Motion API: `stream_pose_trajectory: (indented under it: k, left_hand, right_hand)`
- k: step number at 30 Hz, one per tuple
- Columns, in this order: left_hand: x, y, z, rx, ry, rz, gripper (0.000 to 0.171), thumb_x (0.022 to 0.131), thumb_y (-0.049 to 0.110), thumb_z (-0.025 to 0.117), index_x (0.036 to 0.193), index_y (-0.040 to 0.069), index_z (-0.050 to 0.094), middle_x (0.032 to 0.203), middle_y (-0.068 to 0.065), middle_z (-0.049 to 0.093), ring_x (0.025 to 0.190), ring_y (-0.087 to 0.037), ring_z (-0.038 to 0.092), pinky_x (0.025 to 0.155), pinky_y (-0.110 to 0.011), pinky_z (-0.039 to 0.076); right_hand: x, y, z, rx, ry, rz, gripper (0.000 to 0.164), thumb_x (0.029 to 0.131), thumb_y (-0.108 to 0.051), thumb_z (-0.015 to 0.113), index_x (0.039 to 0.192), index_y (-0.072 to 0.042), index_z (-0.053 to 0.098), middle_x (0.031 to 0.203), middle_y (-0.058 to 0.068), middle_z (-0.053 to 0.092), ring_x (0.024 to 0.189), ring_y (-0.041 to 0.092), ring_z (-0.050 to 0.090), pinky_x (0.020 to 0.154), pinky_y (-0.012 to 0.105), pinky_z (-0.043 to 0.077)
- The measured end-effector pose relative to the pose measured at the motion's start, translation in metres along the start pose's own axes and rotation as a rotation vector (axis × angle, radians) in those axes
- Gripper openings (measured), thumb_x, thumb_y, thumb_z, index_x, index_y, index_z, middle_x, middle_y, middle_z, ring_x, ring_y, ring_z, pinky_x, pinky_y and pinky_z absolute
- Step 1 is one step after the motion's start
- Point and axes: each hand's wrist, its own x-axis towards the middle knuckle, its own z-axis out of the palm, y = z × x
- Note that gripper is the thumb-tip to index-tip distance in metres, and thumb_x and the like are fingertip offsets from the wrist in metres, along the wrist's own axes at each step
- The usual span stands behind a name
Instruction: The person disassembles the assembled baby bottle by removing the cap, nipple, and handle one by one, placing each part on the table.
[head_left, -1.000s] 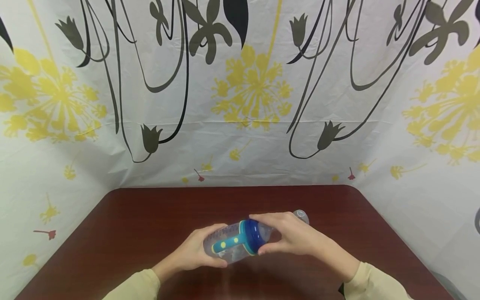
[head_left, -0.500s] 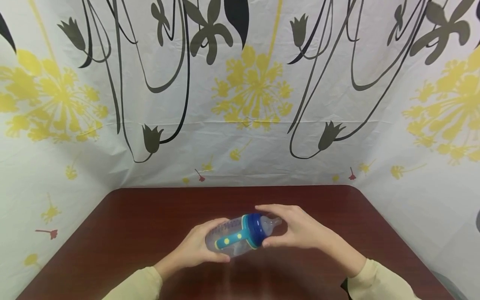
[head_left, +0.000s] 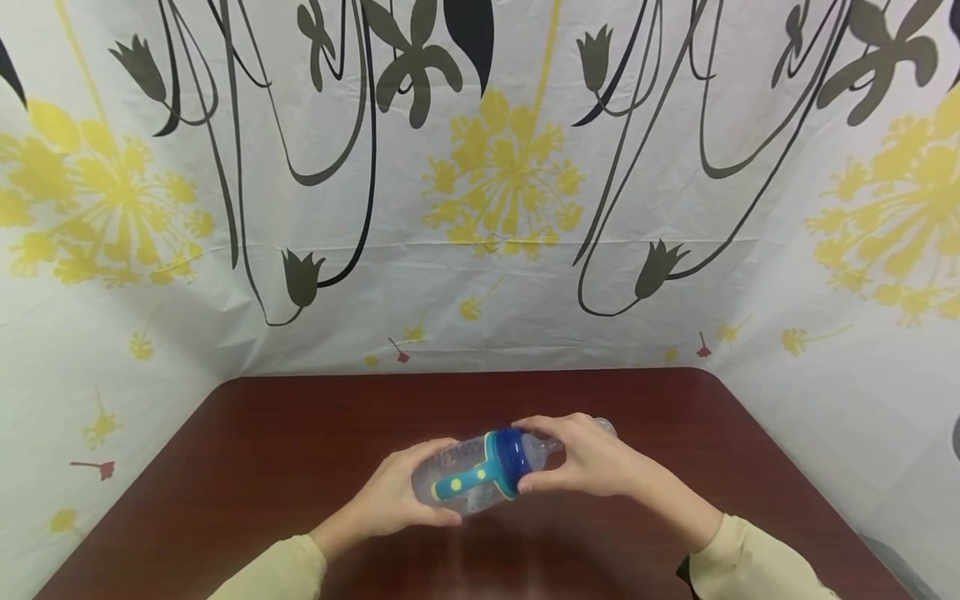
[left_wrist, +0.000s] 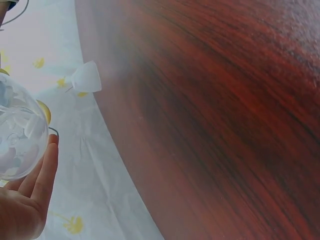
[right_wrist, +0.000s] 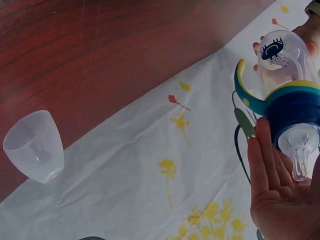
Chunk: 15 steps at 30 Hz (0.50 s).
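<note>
A clear baby bottle (head_left: 461,479) with a dark blue collar (head_left: 513,461), teal handles and a clear nipple (head_left: 540,451) is held tilted above the table. My left hand (head_left: 396,492) grips the bottle's body near its base. My right hand (head_left: 588,460) has fingers and thumb on either side of the collar, with the nipple pointing towards the palm. In the right wrist view, the fingers (right_wrist: 262,160) touch the collar's edge. A translucent cap (right_wrist: 35,145) stands on the table, mostly hidden behind my right hand in the head view.
The dark red-brown wooden table (head_left: 337,417) lies under both hands. Beyond its edges hangs a white sheet (head_left: 480,317) printed with yellow and grey flowers.
My right hand loosens from the collar and moves slightly off, then comes back onto it. The bottle rises a little in my left hand, which keeps its grip.
</note>
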Motion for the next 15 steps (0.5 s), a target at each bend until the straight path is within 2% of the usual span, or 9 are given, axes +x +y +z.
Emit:
stream_pose_trajectory:
  k: [8,15]
  left_hand:
    - [-0.0023,0.0004,-0.0011,-0.026,-0.035,-0.021,0.073,0.058,0.048,0.077,0.121,0.022,0.049,0.107,0.009,0.055,0.088,-0.009,0.051,0.071,-0.029,0.044]
    - [-0.0031,-0.0003,-0.0024,-0.068,-0.044,-0.02,0.07,0.059,0.043,0.078,0.12,0.022,0.05,0.105,0.005,0.056,0.086,-0.012,0.052,0.069,-0.028,0.044]
  right_hand:
    - [-0.0007,0.0009,0.0019,0.001,-0.009,-0.045,0.066,0.071,-0.054,0.063,0.121,-0.014,0.052,0.103,-0.007,0.059,0.085,0.002,0.055,0.066,0.022,0.046]
    - [-0.0018,0.0039,0.0022,-0.038,0.019,-0.176,0.07,0.069,-0.047,0.069,0.128,-0.017,0.045,0.114,-0.002,0.055,0.098,0.01,0.054,0.074,0.028,0.046]
